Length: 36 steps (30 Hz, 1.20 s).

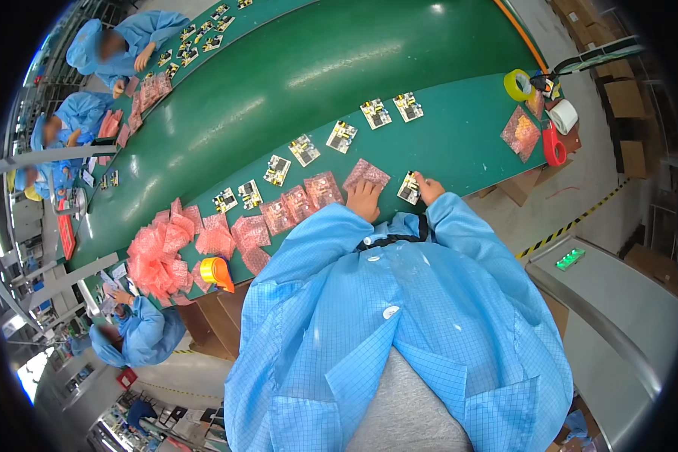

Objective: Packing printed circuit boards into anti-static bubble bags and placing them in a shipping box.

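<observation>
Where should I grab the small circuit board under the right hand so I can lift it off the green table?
Judging from the head view, take the small circuit board by its two long bare edges, coming straight down from above. It lies flat on the green table, components facing up, so pinching the rim avoids them. The right hand already touches its right edge; the left hand rests on a pink bubble bag beside it.

A long green table (429, 151) carries a row of small circuit boards (304, 150), pink bubble bags (217, 239) (heaped at one end), an orange tape dispenser (217, 272) and tape rolls (517, 84).
</observation>
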{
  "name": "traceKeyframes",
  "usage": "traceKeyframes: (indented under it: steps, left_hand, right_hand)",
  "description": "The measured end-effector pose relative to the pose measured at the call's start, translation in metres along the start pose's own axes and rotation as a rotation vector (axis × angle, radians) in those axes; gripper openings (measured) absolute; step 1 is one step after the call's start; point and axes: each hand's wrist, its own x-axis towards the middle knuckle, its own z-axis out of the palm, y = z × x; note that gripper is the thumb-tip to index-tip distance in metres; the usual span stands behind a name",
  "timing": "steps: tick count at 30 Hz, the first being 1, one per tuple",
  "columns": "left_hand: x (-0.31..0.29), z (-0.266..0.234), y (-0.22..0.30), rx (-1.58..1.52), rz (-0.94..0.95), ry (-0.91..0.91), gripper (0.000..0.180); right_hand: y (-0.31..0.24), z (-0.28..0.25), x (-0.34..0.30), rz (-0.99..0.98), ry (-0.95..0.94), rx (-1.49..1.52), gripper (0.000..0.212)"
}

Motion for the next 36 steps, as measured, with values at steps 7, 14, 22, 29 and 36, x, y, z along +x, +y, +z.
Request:
traceKeyframes:
  steps: [7,14,22,29,36]
  left_hand:
    - [0.019,0.008,0.015,0.102,-0.17,0.258,0.026]
    - [0.046,0.027,0.009,-0.115,-0.462,0.376,0.012]
    - [0.042,0.031,-0.002,-0.287,-0.544,0.439,0.012]
    - [0.047,0.026,0.005,-0.481,-0.687,0.559,0.018]
    - [0.046,0.027,0.015,-0.191,-0.555,0.106,0.019]
  right_hand:
    - [0.013,-0.009,0.014,-0.121,-0.133,0.328,0.028]
    - [-0.004,-0.036,0.015,-0.024,-0.407,0.655,0.033]
    - [0.003,-0.058,0.026,-0.106,-0.626,0.44,0.034]
    - [0.017,-0.058,0.029,-0.194,-0.598,0.477,0.049]
    - [0.016,-0.054,0.019,-0.136,-0.67,0.542,0.044]
